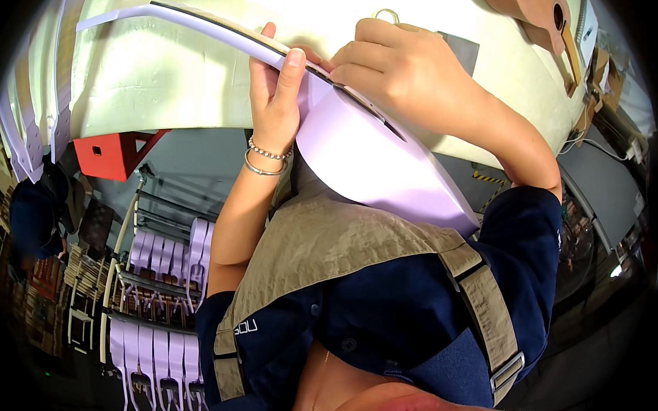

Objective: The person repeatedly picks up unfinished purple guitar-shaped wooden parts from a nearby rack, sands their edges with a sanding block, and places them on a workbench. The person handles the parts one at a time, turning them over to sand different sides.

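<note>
The left hand (276, 91) clasped the lilac ukulele (370, 150) by its neck; the right hand (396, 65) pressed curled fingers on its top; at seven o'clock, a rack (140, 284) held lilac necks (157, 360)

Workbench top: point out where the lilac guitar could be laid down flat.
Bare room: the pale workbench left of the left hand, under the lilac guitar neck. Crowded: the far right, where a brown guitar lies, and the spot behind the right hand, by a metal ring.

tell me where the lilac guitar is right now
In the head view the lilac guitar sits centre frame, its neck held in the left hand, the right hand on its body, above the pale workbench.
</note>
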Demonstrator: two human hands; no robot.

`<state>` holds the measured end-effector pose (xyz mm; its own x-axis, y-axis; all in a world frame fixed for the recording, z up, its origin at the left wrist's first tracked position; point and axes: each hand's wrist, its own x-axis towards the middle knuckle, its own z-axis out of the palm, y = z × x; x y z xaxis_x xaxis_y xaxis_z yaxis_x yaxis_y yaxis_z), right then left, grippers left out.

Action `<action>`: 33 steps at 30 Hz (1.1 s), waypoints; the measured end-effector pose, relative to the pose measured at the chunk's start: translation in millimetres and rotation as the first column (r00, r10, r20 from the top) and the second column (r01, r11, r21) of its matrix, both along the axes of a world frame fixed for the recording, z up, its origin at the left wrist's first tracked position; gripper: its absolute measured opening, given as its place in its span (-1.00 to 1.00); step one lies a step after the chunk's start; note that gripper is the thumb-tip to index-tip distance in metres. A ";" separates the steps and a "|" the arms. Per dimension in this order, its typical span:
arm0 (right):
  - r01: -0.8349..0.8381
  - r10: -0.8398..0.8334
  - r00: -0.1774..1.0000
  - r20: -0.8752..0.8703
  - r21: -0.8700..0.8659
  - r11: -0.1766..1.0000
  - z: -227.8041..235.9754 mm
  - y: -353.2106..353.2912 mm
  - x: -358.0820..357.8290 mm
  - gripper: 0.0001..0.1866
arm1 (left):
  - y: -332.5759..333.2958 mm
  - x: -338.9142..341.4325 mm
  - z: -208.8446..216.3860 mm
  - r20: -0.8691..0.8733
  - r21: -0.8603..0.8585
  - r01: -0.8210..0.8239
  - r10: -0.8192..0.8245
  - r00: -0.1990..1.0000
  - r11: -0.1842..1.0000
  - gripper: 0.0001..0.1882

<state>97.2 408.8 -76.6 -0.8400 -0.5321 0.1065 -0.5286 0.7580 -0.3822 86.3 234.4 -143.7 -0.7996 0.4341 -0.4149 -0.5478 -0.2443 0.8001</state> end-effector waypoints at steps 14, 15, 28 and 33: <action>-0.053 0.051 0.998 0.025 0.064 0.997 10.7 -2.8 -8.7 -0.91 | 1.7 -3.1 2.1 0.001 -0.009 -0.012 0.012 1.000 1.000 -0.37; -0.048 0.048 0.999 0.011 0.048 0.998 9.3 -3.6 -9.5 -0.91 | 1.8 -2.7 1.7 0.003 -0.020 -0.015 0.015 1.000 1.000 -0.38; -0.051 0.048 0.996 0.080 0.039 0.998 11.8 3.6 -1.3 -0.92 | 1.2 -2.5 1.7 0.038 0.025 -0.016 0.015 0.999 1.000 -0.40; -0.014 0.013 0.999 0.050 0.015 1.000 7.0 0.1 -5.9 -0.85 | 2.3 -3.0 3.0 0.042 0.003 -0.021 0.021 0.999 1.000 -0.42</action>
<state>91.3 408.8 -69.6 -0.8367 -0.5448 0.0563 -0.5195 0.7568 -0.3967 83.2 236.7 -140.7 -0.7906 0.4189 -0.4466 -0.5754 -0.2586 0.7759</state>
